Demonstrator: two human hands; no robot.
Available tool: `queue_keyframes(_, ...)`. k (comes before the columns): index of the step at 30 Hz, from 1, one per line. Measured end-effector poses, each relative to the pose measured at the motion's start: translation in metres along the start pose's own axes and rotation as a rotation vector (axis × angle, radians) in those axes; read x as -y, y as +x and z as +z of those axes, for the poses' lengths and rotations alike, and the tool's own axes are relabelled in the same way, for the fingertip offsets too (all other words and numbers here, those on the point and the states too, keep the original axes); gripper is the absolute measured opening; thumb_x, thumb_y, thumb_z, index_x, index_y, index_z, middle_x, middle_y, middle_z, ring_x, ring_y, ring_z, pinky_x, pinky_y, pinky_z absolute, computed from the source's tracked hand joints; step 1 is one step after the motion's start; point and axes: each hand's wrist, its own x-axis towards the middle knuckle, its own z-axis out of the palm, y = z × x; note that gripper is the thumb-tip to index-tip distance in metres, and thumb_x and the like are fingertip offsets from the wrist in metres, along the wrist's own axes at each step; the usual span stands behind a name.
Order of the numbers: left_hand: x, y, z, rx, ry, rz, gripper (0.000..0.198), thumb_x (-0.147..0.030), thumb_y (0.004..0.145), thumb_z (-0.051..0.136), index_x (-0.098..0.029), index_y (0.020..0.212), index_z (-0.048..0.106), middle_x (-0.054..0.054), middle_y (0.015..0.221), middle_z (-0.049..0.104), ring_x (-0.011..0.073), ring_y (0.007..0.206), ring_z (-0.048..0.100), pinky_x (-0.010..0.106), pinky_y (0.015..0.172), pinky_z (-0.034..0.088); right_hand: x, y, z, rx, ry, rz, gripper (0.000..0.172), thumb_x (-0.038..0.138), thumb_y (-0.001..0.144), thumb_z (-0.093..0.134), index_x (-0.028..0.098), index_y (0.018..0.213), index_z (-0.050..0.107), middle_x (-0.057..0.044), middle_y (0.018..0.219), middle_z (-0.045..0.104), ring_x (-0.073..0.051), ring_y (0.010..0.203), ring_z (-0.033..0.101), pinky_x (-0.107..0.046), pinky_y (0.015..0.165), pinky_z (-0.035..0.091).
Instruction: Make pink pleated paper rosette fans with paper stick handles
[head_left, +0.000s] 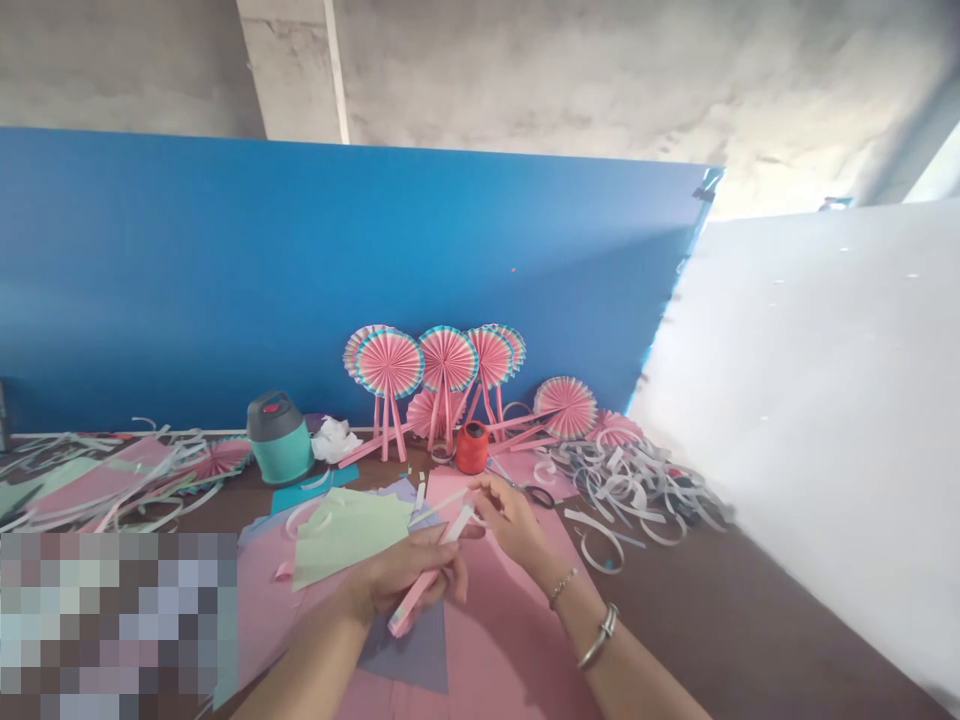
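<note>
My left hand (409,568) is closed around a narrow bundle of folded pink paper (411,606), held slantwise over the table. A white strip (459,520) lies along the bundle's far end. My right hand (514,520) is pinched at that far end, its fingertips by the white strip; a thin pale strip also shows there. Exactly what sits between those fingertips is too small to make out. Beneath both hands lie large pink sheets (510,620), a purple sheet (412,650) and a light green sheet (349,530).
Several round pink paper fans (388,365) lean against the blue partition (225,260). Before them stand a red spool (472,450) and a teal lidded container (279,445). Black-handled scissors (538,496) lie to the right, beside a heap of curled white strips (637,485). White tissue (335,440) is crumpled nearby.
</note>
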Motion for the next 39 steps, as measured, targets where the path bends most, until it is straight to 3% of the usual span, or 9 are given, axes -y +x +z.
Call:
queue_keyframes(2,-0.001,0.000,0.001,-0.026,-0.012,0.031,0.053,-0.043,0.081,0.058,-0.013,0.122,0.044,0.002,0.066,0.067,0.0030,0.029,0.038,0.017,0.030,0.019,-0.002,0.000,0.000,-0.017,0.056,0.039,0.034,0.045,0.087,0.041,0.018,0.078,0.060,-0.002,0.068,0.056,-0.015,0.065,0.051,-0.027,0.061,0.041)
queue_keyframes(5,0.000,0.003,0.002,-0.070,-0.021,0.075,0.045,-0.045,0.080,0.059,-0.013,0.111,0.049,0.002,0.065,0.067,0.0030,0.028,0.039,0.017,0.030,0.020,0.003,-0.003,0.002,0.108,0.160,0.163,0.047,0.053,0.088,0.035,0.017,0.074,0.062,-0.005,0.072,0.060,-0.017,0.067,0.054,-0.028,0.059,0.041)
queue_keyframes(8,0.004,0.007,0.002,-0.063,-0.014,0.073,0.041,-0.048,0.080,0.057,-0.012,0.100,0.052,0.004,0.064,0.067,0.0037,0.028,0.040,0.018,0.029,0.021,0.011,-0.009,0.010,0.232,0.227,0.256,0.034,0.051,0.074,0.062,0.017,0.073,0.064,-0.003,0.072,0.061,-0.017,0.069,0.054,-0.027,0.061,0.041)
queue_keyframes(11,0.008,0.010,0.001,-0.027,-0.010,0.070,0.039,-0.048,0.080,0.057,-0.012,0.095,0.054,0.004,0.064,0.068,0.0039,0.027,0.040,0.018,0.028,0.020,0.017,-0.012,0.018,0.204,0.374,0.316,0.031,0.043,0.061,0.076,0.016,0.069,0.063,0.001,0.064,0.058,-0.012,0.060,0.048,-0.025,0.059,0.037)
queue_keyframes(16,0.008,0.010,0.006,-0.033,0.002,0.053,0.038,-0.048,0.082,0.055,-0.011,0.090,0.057,0.005,0.062,0.067,0.0033,0.028,0.039,0.018,0.030,0.021,0.019,-0.010,0.019,0.205,0.605,0.305,0.037,0.045,0.065,0.071,0.017,0.051,0.051,0.008,0.045,0.032,-0.006,0.045,0.020,-0.025,0.048,0.016)
queue_keyframes(24,0.007,0.007,0.007,0.004,0.042,0.061,0.047,-0.048,0.081,0.055,-0.008,0.107,0.058,0.005,0.064,0.067,0.0038,0.030,0.039,0.019,0.032,0.020,0.013,-0.011,0.016,0.248,0.642,0.304,0.044,0.047,0.072,0.064,0.021,0.046,0.039,0.008,0.046,0.026,-0.008,0.044,0.017,-0.026,0.048,0.014)
queue_keyframes(29,0.009,0.009,0.007,-0.031,0.110,0.055,0.050,-0.051,0.081,0.054,-0.011,0.111,0.058,0.005,0.067,0.068,0.0050,0.035,0.043,0.019,0.037,0.026,0.008,-0.008,0.015,0.109,0.580,0.344,0.040,0.044,0.073,0.062,0.020,0.045,0.046,0.005,0.046,0.039,-0.009,0.043,0.028,-0.025,0.049,0.024)
queue_keyframes(35,0.012,0.020,0.004,-0.376,0.222,0.149,0.041,-0.050,0.068,0.069,-0.010,0.076,0.069,0.005,0.065,0.066,0.0099,0.055,0.053,0.023,0.058,0.039,0.006,-0.002,0.007,-0.107,0.457,0.284,0.027,0.038,0.068,0.061,0.018,0.050,0.056,0.000,0.055,0.050,-0.014,0.055,0.043,-0.027,0.055,0.034)
queue_keyframes(39,0.002,0.014,0.010,-0.382,0.208,0.167,0.043,-0.052,0.069,0.067,-0.010,0.077,0.072,0.006,0.067,0.066,0.0141,0.065,0.055,0.027,0.069,0.040,0.007,-0.001,0.007,-0.142,0.437,0.281,0.025,0.034,0.068,0.058,0.019,0.049,0.053,-0.001,0.055,0.051,-0.014,0.055,0.043,-0.027,0.053,0.034)
